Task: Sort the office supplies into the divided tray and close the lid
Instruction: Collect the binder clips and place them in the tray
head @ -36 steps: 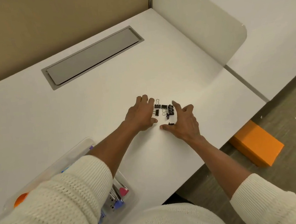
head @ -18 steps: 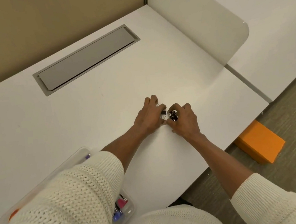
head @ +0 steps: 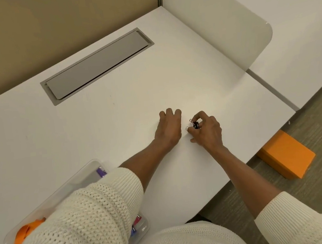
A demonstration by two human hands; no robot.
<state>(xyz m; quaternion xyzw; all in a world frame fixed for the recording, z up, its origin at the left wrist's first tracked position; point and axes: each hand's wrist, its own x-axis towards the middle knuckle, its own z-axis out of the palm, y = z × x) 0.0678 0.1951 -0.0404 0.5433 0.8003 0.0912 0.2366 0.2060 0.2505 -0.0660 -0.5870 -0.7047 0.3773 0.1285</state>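
Now right hand (head: 206,131) has grip pinched shut on black clips (head: 194,125), wire loops poking left toward left hand (head: 168,129). Left hand curled, knuckles up, on desk (head: 116,116); whether it holds clips, cannot tell. Tray (head: 77,180) sits near-left, half hidden under your left sleeve, well apart from clips. Carry runs back and left across your body; left hand nearer tray.
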